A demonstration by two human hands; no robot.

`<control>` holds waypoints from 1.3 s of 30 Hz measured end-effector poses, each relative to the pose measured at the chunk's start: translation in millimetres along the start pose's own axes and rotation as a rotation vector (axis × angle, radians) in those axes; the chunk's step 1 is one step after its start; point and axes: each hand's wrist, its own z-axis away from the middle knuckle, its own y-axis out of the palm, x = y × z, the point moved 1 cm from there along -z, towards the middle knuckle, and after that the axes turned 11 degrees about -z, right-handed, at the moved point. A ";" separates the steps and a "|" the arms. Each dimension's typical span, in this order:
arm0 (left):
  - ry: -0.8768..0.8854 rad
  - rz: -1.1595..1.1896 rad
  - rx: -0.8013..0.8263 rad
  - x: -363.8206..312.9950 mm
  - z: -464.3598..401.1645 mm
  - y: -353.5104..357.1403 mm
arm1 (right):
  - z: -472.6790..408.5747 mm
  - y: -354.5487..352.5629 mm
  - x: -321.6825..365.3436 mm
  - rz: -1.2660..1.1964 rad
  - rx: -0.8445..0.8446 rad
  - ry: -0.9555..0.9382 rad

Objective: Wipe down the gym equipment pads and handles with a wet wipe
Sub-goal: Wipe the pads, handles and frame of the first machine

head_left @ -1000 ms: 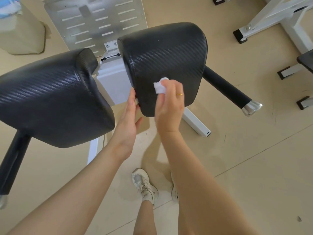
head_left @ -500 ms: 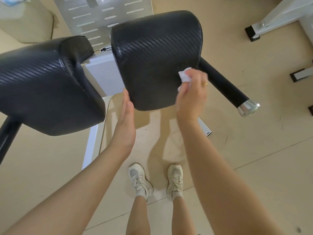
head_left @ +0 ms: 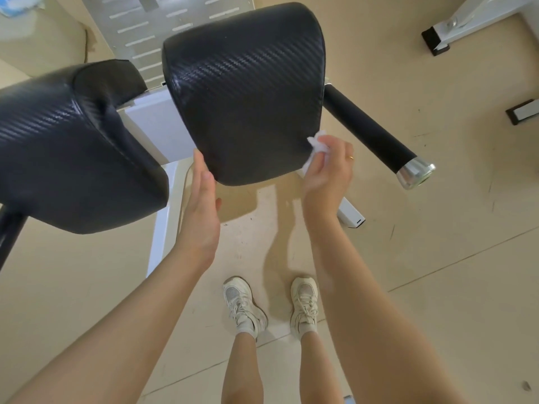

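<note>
We are pinching a crumpled white wet wipe (head_left: 316, 145) in the curled fingers of our right hand (head_left: 326, 170) and pressing it against the lower right edge of the right pad (head_left: 248, 91), a black cushion with a woven pattern. Our left hand (head_left: 201, 205) is lying flat, fingers straight and together, fingertips touching that pad's lower left corner. A gold ring (head_left: 351, 158) is showing on the right hand. The left pad (head_left: 67, 141) is sitting just beside the first, with a white frame block (head_left: 157, 126) between them. A black handle (head_left: 370, 132) with a silver end cap (head_left: 417, 172) is sticking out from behind the right pad, near the wipe. Above, a slotted metal plate (head_left: 151, 27) is partly hidden by both pads. We are standing in pale sneakers (head_left: 243, 306) on the beige floor (head_left: 437, 258); another white frame (head_left: 466, 21) is filling the upper right corner. We are seeing no readable writing
</note>
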 end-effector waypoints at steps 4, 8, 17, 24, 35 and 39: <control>0.022 0.008 0.002 2.6 -2.0 -3.5 | 23.7 24.8 5.8 0.021 0.201 -0.089; 0.029 -0.012 0.024 3.5 -0.8 -7.0 | 62.2 41.2 3.6 0.066 0.706 -0.090; 0.027 0.040 0.068 10.8 -6.0 -11.1 | -0.1 19.7 -13.5 -0.306 -0.132 0.555; 0.094 0.006 0.150 16.6 -7.8 -19.1 | 40.2 33.7 16.2 -0.345 0.113 0.522; -0.073 0.148 0.241 -48.6 6.9 -85.3 | 32.3 -7.0 127.0 -0.468 0.344 0.314; -0.074 0.167 0.274 -82.1 4.6 -102.9 | -0.8 -24.4 172.1 -0.437 0.406 0.224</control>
